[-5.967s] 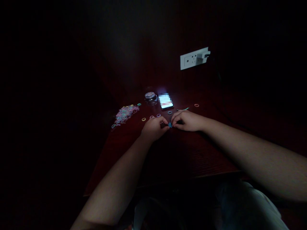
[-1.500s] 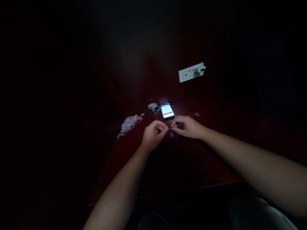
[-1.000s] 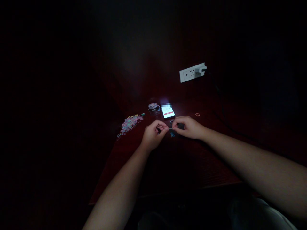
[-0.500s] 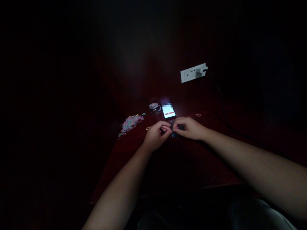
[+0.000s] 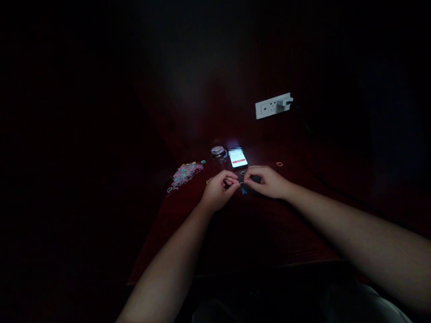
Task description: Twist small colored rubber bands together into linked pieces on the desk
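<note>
My left hand (image 5: pixel 220 188) and my right hand (image 5: pixel 264 180) face each other over the dark red table, both with fingertips pinched. Between them runs a thin pale elastic band (image 5: pixel 241 182), held at either end; its exact shape is too small to make out. Just below the fingertips lies something small and blue (image 5: pixel 244 190), perhaps more bands. A light blue band (image 5: pixel 243 173) rests by my right fingers, and a yellow band (image 5: pixel 208 181) is partly hidden behind my left hand. A heap of small coloured elastic bands (image 5: pixel 186 175) spreads at the left.
A lit phone (image 5: pixel 238 159) lies beyond my hands, beside a small clear jar with a lid (image 5: pixel 218 153). One orange band (image 5: pixel 279 164) sits to the right. On the wall is a white socket (image 5: pixel 273 106) with a plug and dark cable. The surroundings are very dark.
My fingertips have drawn slightly apart, and the pale band now shows stretched between them. The whole view has shifted a little.
</note>
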The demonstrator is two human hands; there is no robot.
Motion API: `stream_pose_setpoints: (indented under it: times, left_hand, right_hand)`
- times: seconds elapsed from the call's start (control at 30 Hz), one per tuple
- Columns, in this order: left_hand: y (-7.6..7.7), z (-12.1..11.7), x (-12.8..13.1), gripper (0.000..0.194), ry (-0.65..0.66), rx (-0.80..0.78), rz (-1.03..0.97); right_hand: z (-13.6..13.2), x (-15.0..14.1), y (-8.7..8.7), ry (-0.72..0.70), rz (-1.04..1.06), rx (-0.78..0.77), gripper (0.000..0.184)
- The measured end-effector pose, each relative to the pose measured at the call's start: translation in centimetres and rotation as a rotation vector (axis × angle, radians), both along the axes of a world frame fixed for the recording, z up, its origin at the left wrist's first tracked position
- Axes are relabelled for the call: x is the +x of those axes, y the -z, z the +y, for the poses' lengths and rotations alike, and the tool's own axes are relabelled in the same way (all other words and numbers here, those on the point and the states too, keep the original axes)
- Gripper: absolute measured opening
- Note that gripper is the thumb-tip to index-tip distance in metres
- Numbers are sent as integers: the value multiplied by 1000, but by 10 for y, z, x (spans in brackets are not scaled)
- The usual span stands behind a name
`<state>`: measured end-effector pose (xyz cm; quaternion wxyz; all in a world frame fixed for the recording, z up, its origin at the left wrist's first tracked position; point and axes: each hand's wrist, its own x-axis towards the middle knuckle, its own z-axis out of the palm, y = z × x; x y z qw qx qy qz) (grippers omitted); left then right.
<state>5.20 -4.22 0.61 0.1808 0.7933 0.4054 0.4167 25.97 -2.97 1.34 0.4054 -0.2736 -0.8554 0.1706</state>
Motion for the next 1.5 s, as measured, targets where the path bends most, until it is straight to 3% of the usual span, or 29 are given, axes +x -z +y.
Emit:
stream_pose_setpoints:
  times: [0.23,0.47,1.5]
  left_hand:
    - [1,-1,3,16,51,48,81]
    - [-6,-3,0,11,35,110,109]
    - [-4,0,-4,7,-36,150,149]
  right_hand:
    - [1,-1,2,37,26,-28,8]
    - [2,0,4,41,-2,-44,9]
    - [3,1,4,32,-7,-65,6]
